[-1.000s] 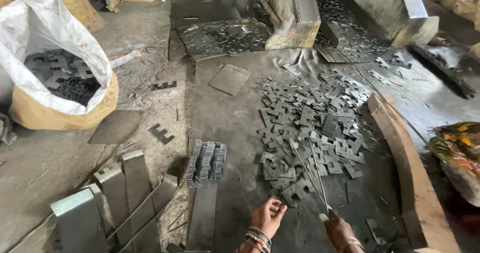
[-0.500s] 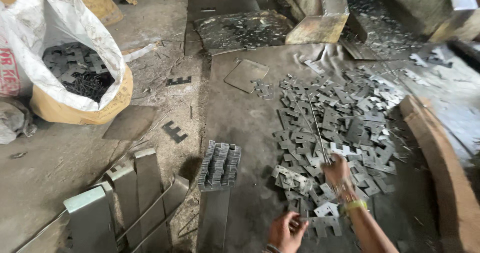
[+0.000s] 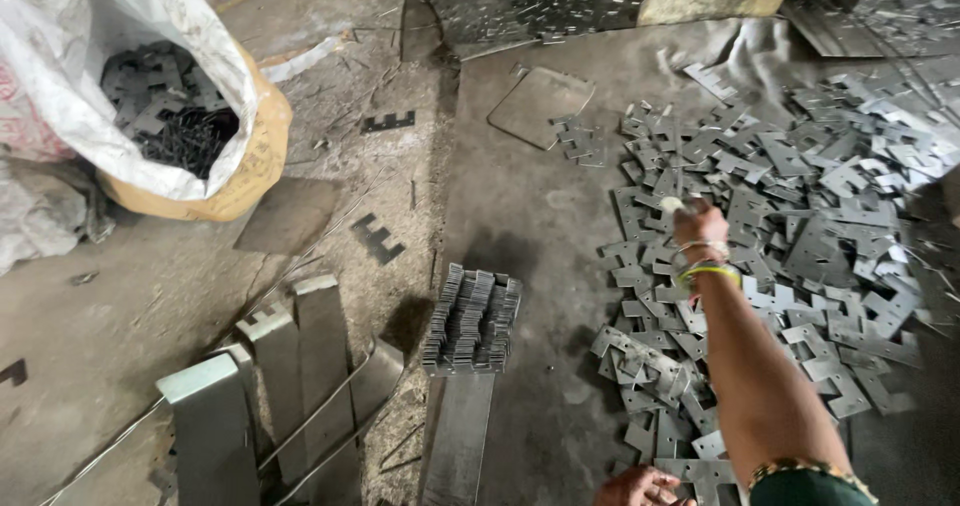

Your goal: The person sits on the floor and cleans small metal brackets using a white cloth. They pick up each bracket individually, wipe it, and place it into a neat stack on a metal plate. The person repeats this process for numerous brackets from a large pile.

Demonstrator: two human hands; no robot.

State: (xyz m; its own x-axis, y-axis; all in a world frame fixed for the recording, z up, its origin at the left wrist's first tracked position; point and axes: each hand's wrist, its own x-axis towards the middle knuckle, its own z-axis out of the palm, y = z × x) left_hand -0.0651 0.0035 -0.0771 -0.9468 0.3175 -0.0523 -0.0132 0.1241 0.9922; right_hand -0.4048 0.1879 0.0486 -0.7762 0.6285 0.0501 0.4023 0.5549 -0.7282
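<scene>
A wide heap of flat grey notched metal stampings (image 3: 800, 206) covers the floor on the right. My right hand (image 3: 697, 228) reaches out over the heap's left side, with bangles on the wrist. It is shut on a thin metal rod (image 3: 671, 204) that points away from me across the pieces. My left hand (image 3: 640, 488) shows only at the bottom edge, fingers apart, touching loose stampings near me. A neat upright stack of the same stampings (image 3: 472, 321) stands left of my arm, at the end of a flat metal strip (image 3: 458, 436).
A white-lined sack (image 3: 150, 86) holding dark stampings stands at the upper left. Grey metal bars (image 3: 300, 366) and thin wires lie at the lower left. A square plate (image 3: 541, 106) lies beyond the stack. Two single stampings (image 3: 378, 238) rest on the dusty floor.
My right arm has stretched farther out over the heap with the rod. My left hand has dropped to the bottom edge. The view has shifted closer and to the left.
</scene>
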